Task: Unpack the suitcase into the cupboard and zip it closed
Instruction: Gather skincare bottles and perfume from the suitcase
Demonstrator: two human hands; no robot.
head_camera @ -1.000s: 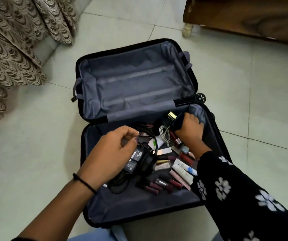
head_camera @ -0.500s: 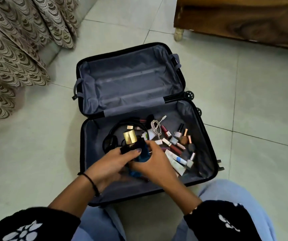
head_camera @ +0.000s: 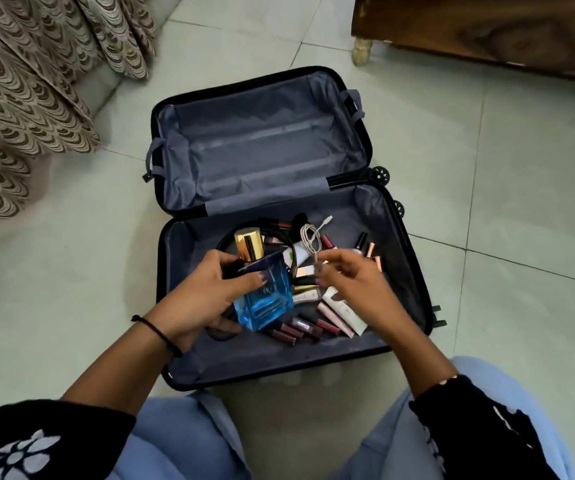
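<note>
Suitcase (head_camera: 279,358) is lying wide open on the floor (head_camera: 71,271), right up against the person's knees in light blue jeans (head_camera: 182,434). The near half holds all the stuff.

Left hand (head_camera: 206,292) has its grip wrapped round a blue perfume bottle (head_camera: 265,299), lifted over the middle of that half with the gold cap pointing away. Right hand (head_camera: 355,289) hovers just beside it, grip loose and half-curled with nothing in it. Half a second ago both hands were on the bottle, so the right one has let go. A second ago that hand was up in the far right corner and the left was on the black cord (head_camera: 223,332).

Under the hands are lip gloss tubes (head_camera: 300,329) toward the near edge. A coiled white cable (head_camera: 310,240) and nail polish bottles (head_camera: 362,240) sit toward the far edge.

Behind that, the lid half is just grey lining.

The floor is pale tile. A patterned curtain (head_camera: 19,81) hangs at the far left, and dark wooden furniture (head_camera: 487,29) on a small foot stands at the far right.
</note>
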